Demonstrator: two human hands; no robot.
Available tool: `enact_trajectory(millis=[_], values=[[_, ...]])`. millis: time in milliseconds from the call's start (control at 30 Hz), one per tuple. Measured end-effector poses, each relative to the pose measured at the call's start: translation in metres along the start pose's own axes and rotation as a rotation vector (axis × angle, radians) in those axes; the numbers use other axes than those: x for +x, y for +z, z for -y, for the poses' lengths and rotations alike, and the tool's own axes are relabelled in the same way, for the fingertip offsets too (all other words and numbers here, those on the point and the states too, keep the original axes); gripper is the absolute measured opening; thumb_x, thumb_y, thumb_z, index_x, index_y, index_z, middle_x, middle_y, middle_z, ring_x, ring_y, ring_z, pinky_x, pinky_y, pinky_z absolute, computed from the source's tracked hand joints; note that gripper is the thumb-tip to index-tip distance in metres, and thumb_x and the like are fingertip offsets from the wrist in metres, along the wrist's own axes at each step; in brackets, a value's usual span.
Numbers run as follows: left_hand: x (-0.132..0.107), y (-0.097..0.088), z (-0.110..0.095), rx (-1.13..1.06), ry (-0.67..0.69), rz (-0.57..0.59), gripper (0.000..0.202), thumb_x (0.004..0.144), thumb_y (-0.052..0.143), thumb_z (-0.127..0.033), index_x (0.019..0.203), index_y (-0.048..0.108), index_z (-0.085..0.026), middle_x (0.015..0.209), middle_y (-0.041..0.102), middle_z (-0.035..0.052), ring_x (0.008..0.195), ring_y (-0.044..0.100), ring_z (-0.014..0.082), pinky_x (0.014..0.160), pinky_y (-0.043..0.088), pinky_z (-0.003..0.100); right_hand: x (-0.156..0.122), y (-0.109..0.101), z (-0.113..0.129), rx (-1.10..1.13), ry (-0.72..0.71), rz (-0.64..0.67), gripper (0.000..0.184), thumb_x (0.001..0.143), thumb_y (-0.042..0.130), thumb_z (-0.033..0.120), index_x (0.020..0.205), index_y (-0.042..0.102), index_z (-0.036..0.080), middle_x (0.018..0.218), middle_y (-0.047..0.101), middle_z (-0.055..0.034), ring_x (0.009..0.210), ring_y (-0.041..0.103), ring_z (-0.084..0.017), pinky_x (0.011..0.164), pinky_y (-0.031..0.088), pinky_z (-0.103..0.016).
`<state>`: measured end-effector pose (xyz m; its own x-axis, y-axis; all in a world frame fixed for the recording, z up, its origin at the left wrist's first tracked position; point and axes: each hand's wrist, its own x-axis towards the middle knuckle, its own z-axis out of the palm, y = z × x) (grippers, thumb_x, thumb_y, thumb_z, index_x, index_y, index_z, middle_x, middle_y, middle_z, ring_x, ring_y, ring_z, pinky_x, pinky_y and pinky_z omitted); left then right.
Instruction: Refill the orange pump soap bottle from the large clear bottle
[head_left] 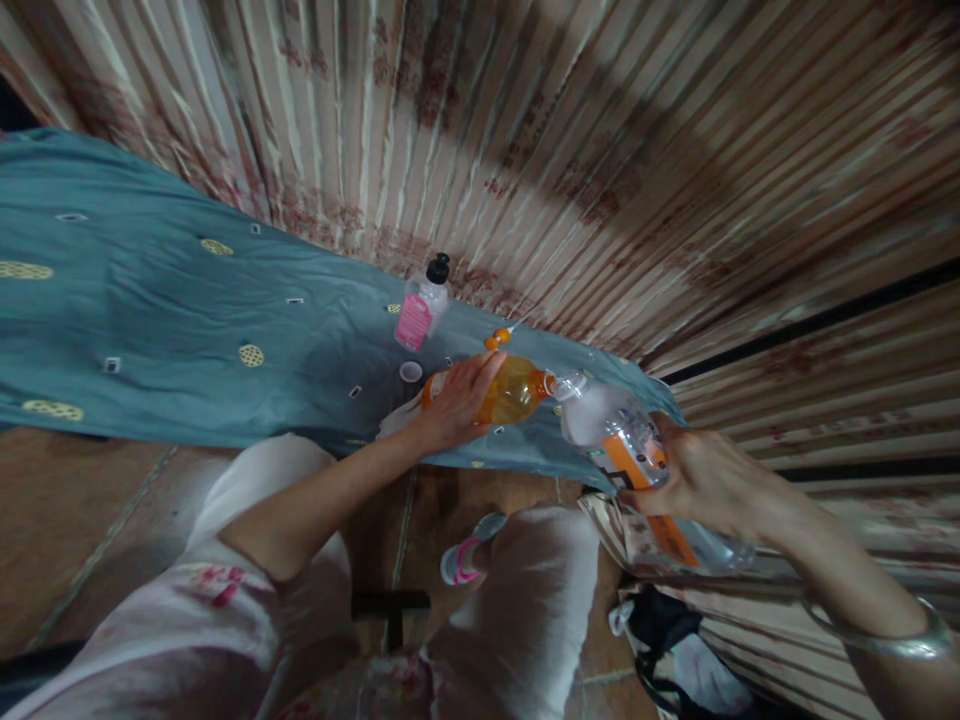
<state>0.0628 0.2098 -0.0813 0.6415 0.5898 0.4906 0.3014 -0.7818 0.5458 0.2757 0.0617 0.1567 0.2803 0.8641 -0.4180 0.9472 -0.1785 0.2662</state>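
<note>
My left hand (459, 400) wraps round an orange bottle (516, 392) of amber liquid, tipped on its side over the teal cloth (150, 310). My right hand (701, 478) grips a clear plastic bottle (622, 440) with an orange label, tilted so its open neck meets the mouth of the orange bottle. A small white cap (410, 372) lies on the cloth just left of my left hand. An orange cap with a thin nozzle (498, 338) lies behind the orange bottle.
A small clear bottle (421, 308) with a pink label and black cap stands further back on the cloth. Striped curtains (600, 150) hang behind. My knees in white trousers, a pink-strapped sandal (465, 555) and a dark bag (675, 660) are on the tiled floor below.
</note>
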Motion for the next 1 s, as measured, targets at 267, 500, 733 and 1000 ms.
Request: enact_trajectory(millis=[267,500,733,1000], values=[[-0.0012,0.0007,-0.0001,0.021,-0.014,-0.007,0.099,0.095,0.074,-0.028,0.173,0.015,-0.016,0.174,0.045,0.0276,0.165,0.046,0.0383,0.129,0.047,0.059,0.0004,-0.0013,0.0009,0.008,0.003,0.011,0.040,0.072,0.069,0.053,0.089,0.040,0.031,0.059,0.045,0.0083,0.058,0.051,-0.020,0.060,0.034,-0.032],[-0.0012,-0.0005,-0.0009,0.024,-0.009,0.002,0.102,0.093,0.075,-0.027,0.173,0.013,-0.016,0.174,0.046,0.0287,0.166,0.045,0.0377,0.130,0.046,0.058,-0.0009,-0.0037,0.0025,0.043,0.006,0.001,0.040,0.070,0.069,0.053,0.086,0.039,0.032,0.059,0.047,0.0072,0.060,0.054,-0.021,0.060,0.036,-0.032],[-0.0007,-0.0005,-0.0015,0.005,-0.022,0.023,0.102,0.092,0.073,-0.023,0.173,0.011,-0.017,0.176,0.043,0.0273,0.168,0.043,0.0380,0.131,0.044,0.061,-0.0009,-0.0037,0.0044,0.027,0.029,0.013,0.039,0.071,0.072,0.048,0.083,0.038,0.032,0.057,0.040,0.0098,0.056,0.047,-0.018,0.058,0.032,-0.031],[-0.0010,-0.0015,-0.0022,0.012,-0.022,0.013,0.102,0.094,0.074,-0.025,0.173,0.011,-0.020,0.176,0.043,0.0258,0.168,0.043,0.0357,0.132,0.043,0.058,-0.0002,-0.0010,0.0008,0.046,-0.001,-0.032,0.043,0.069,0.076,0.049,0.083,0.039,0.033,0.054,0.037,0.0115,0.054,0.047,-0.018,0.057,0.031,-0.031]])
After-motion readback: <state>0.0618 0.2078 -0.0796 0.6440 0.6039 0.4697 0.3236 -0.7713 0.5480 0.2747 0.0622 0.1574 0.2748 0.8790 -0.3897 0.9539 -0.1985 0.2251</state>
